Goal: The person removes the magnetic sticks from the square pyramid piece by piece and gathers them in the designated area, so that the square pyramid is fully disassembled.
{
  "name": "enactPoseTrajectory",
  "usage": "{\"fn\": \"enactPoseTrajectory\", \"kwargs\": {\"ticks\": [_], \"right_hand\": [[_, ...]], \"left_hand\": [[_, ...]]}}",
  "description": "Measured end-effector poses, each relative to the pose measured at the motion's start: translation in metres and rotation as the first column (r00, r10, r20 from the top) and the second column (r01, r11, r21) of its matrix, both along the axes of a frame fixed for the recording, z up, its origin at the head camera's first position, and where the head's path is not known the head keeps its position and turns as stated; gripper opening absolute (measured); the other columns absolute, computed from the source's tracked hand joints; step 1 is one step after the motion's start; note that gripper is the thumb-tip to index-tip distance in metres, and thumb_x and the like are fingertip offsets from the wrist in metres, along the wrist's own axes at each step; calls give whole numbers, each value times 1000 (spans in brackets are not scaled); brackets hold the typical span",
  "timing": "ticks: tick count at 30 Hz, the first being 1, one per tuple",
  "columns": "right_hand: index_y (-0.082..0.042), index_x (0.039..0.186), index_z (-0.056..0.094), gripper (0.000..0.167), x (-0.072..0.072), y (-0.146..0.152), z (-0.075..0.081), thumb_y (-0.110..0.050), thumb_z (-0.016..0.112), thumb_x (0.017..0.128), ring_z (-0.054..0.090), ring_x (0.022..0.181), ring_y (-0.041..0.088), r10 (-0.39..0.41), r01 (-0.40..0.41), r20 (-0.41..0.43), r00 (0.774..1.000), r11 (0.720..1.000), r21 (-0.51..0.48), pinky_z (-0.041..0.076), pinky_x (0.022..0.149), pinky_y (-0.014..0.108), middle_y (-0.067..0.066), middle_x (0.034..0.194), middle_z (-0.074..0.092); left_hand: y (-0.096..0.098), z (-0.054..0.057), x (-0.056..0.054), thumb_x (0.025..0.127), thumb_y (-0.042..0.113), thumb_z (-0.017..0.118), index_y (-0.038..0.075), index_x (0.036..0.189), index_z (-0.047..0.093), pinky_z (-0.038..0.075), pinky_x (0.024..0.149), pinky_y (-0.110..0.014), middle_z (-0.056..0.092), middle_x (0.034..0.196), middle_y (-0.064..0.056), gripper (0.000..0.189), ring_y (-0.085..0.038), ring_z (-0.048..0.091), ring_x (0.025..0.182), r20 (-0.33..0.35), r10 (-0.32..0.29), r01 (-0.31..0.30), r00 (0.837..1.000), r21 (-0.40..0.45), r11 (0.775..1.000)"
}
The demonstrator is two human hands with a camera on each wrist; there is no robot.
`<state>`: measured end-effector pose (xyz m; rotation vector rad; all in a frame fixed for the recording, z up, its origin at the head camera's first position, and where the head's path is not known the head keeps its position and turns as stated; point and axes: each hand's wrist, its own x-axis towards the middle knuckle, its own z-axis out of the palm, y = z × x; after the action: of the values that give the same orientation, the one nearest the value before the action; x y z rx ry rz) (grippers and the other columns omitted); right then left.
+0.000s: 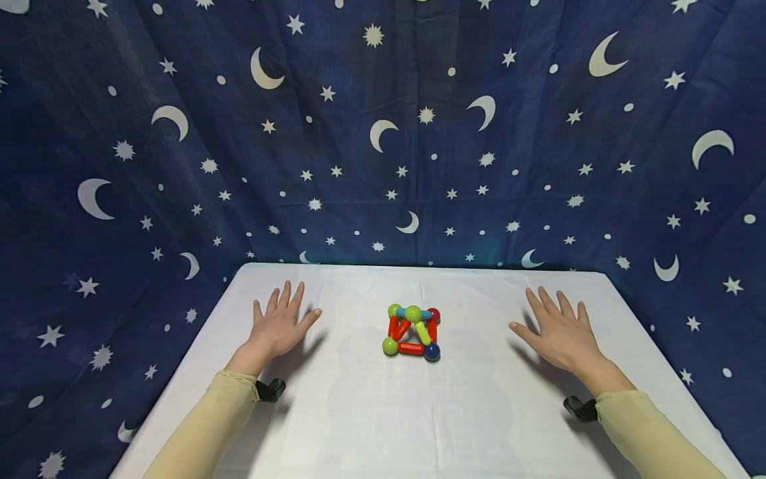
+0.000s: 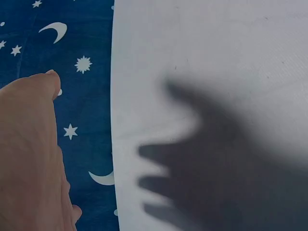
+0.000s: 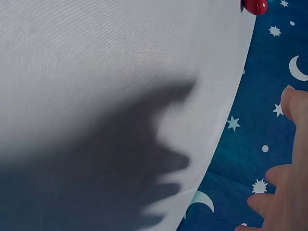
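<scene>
A small frame built of magnetic rods and balls (image 1: 411, 348) stands on the white table, between my two hands. It has red, blue and lime rods joined by green, dark red and dark blue balls. To its left, my left hand (image 1: 278, 329) is held over the table, fingers spread and holding nothing. My right hand (image 1: 559, 336) hovers on the other side, likewise spread and bare. The left wrist view has part of the left hand (image 2: 31, 154) beside its shadow. In the right wrist view, a red ball (image 3: 256, 6) shows at the top edge, apart from the right hand (image 3: 293, 178).
A white cloth covers the table (image 1: 359, 426). Behind it and along both sides hangs a dark blue curtain (image 1: 347, 219) with moons and stars. Black wrist straps (image 1: 271, 390) show at the cuffs of the cream sleeves (image 1: 203, 426).
</scene>
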<state>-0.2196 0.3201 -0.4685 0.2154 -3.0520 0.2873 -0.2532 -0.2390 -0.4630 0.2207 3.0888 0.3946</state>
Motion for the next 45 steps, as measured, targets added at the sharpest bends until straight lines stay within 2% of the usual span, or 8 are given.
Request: {"fn": "enactPoseTrajectory", "kwargs": {"ticks": [6, 11, 15, 22, 26, 30, 36, 45], "right_hand": [[-2, 162, 21, 98, -5, -6, 4, -73, 43, 98, 11, 147, 57, 26, -28, -49, 998, 999, -38, -6, 112, 73, 29, 164, 20], [-2, 162, 22, 93, -9, -15, 7, -66, 49, 99, 14, 149, 52, 62, -75, -93, 994, 987, -143, -4, 115, 69, 25, 164, 23], [-6, 163, 21, 89, -13, -24, 10, -61, 53, 100, 16, 151, 46, 101, -125, -119, 988, 967, -220, 3, 118, 64, 20, 166, 24], [-14, 164, 23, 84, -22, -47, 14, -59, 55, 100, 22, 149, 44, 142, -173, -120, 983, 933, -315, 18, 113, 68, 20, 163, 31], [-16, 163, 27, 83, -26, -64, 17, -60, 56, 100, 27, 147, 39, 148, -181, -120, 982, 918, -353, 25, 112, 66, 17, 160, 35], [-13, 161, 32, 80, -29, -79, 19, -56, 60, 99, 31, 145, 37, 167, -203, -126, 978, 898, -390, 30, 111, 65, 15, 157, 41], [-16, 160, 37, 78, -32, -101, 20, -51, 67, 97, 38, 139, 33, 193, -216, -98, 976, 861, -460, 34, 109, 64, 9, 149, 49], [-22, 150, 53, 62, -40, -127, 16, -38, 75, 94, 47, 131, 30, 266, -218, -3, 964, 779, -587, 35, 108, 63, 0, 142, 57]], "left_hand": [[5, 4, -1, 100, 75, 28, 13, 165, 8, -9, 111, -74, 1, 169, -21, 92, -46, 0, 153, 9, -14, 13, 1000, 76, 997], [10, 5, -2, 100, 75, 28, 15, 166, 7, -9, 112, -71, 0, 170, -16, 91, -43, 0, 154, 7, -43, 41, 999, 139, 989], [18, 7, -3, 101, 71, 34, 16, 166, 8, -8, 114, -70, 3, 170, -15, 88, -42, 2, 154, -11, -87, 87, 996, 217, 972], [38, 12, 0, 100, 65, 47, 19, 166, 13, 1, 118, -65, 12, 170, -13, 87, -38, 9, 155, -51, -156, 164, 986, 313, 935], [51, 13, 2, 99, 61, 56, 19, 165, 21, 12, 118, -63, 20, 168, -11, 86, -37, 15, 154, -69, -176, 189, 982, 383, 904], [64, 13, 4, 98, 58, 60, 20, 163, 28, 23, 117, -59, 28, 166, -8, 82, -33, 21, 152, -72, -184, 197, 980, 432, 880], [81, 13, 7, 97, 54, 65, 25, 160, 36, 29, 115, -55, 42, 157, -3, 75, -26, 28, 148, -44, -178, 175, 983, 510, 842], [108, 6, 7, 95, 45, 71, 22, 149, 54, 35, 111, -54, 61, 138, 2, 61, -26, 43, 136, -28, -203, 179, 979, 600, 780]]}}
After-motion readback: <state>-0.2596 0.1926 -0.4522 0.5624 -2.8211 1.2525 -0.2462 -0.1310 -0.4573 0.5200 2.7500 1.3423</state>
